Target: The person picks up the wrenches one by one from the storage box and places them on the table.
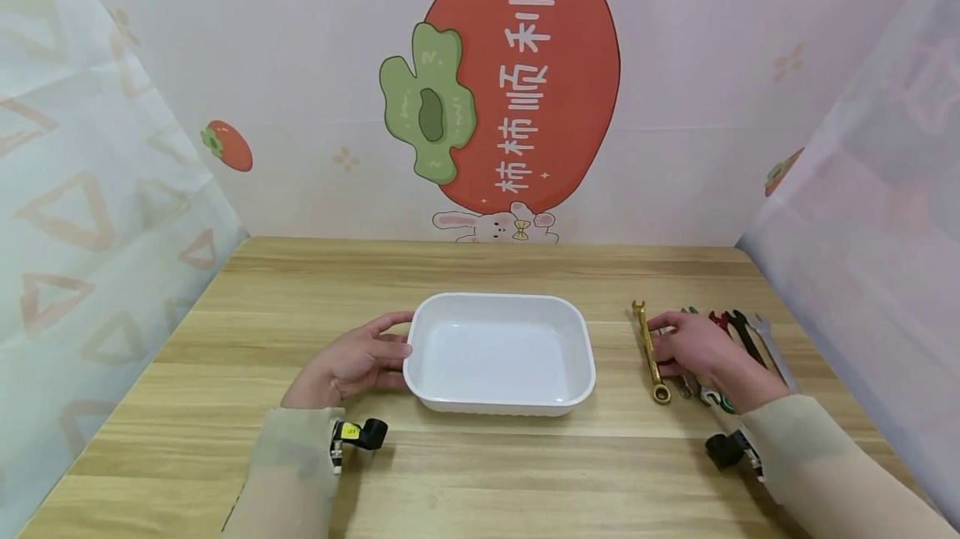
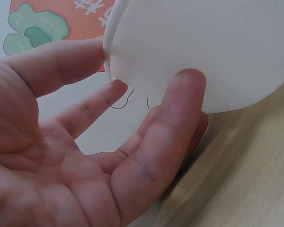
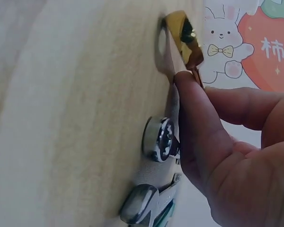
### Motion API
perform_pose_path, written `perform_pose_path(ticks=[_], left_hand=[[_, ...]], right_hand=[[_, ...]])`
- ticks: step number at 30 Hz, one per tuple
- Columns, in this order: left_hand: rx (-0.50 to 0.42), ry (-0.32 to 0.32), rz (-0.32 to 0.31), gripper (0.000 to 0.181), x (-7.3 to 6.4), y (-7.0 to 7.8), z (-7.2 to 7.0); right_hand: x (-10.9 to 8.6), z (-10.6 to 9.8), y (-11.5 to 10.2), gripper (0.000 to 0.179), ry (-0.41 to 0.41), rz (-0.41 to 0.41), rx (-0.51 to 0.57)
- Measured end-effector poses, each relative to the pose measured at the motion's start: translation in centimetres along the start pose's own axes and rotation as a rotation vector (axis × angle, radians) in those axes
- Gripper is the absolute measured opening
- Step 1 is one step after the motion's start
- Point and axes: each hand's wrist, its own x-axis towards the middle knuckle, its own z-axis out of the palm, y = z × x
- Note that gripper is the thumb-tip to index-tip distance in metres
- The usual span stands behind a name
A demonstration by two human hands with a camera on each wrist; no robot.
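Observation:
A white rectangular dish (image 1: 501,406) with rounded corners stands on the wooden table. My left hand (image 1: 365,360) is at its left side, fingers spread and touching the outside of the wall and rim; the left wrist view shows fingertips (image 2: 185,90) against the white surface. My right hand (image 1: 697,347) pinches a gold combination wrench (image 1: 648,354) between thumb and fingers, at the near end of a row of wrenches. In the right wrist view the gold wrench (image 3: 184,38) rises past the fingertips. The hand partly hides the other wrenches.
Right of the hand lie several more wrenches, among them a black one (image 1: 746,336) and a silver one (image 1: 776,351). A silver ring end (image 3: 158,139) sits beneath the right hand. Printed cloth (image 1: 300,106) walls the table at back and sides.

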Motion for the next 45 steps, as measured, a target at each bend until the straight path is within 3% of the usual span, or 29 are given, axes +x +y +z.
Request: perform_pose_path(ticks=[7, 16, 28, 31, 34, 38, 41, 45], left_hand=[[-0.006, 0.001, -0.006, 0.067, 0.1, 0.1, 0.0], [-0.005, 0.006, -0.012, 0.067, 0.2, 0.0, 0.1], [-0.009, 0.006, -0.012, 0.065, 0.1, 0.1, 0.2], [-0.015, 0.005, -0.011, 0.065, 0.1, 0.1, 0.3], [-0.017, 0.004, -0.01, 0.065, 0.1, 0.1, 0.2], [-0.008, -0.001, -0.009, 0.065, 0.1, 0.1, 0.2], [-0.001, -0.005, -0.008, 0.065, 0.1, 0.0, 0.2], [0.005, -0.009, -0.008, 0.065, 0.1, 0.0, 0.2]], right_hand=[[0.3, -0.3, 0.5, 0.044, 0.017, 0.008, -0.107], [-0.6, -0.1, -0.1, 0.03, 0.107, -0.046, -0.37], [-0.8, -0.3, -0.3, 0.036, 0.13, -0.101, -0.435], [-0.6, -0.2, -0.1, 0.034, 0.161, -0.162, -0.477], [-0.4, 0.4, 0.0, 0.031, 0.173, -0.272, -0.536], [-0.2, 1.7, -0.1, 0.028, 0.144, -0.391, -0.605], [-0.3, 2.3, -0.3, 0.026, 0.145, -0.422, -0.679], [-0.7, 2.4, -0.7, 0.021, 0.165, -0.4, -0.749]])
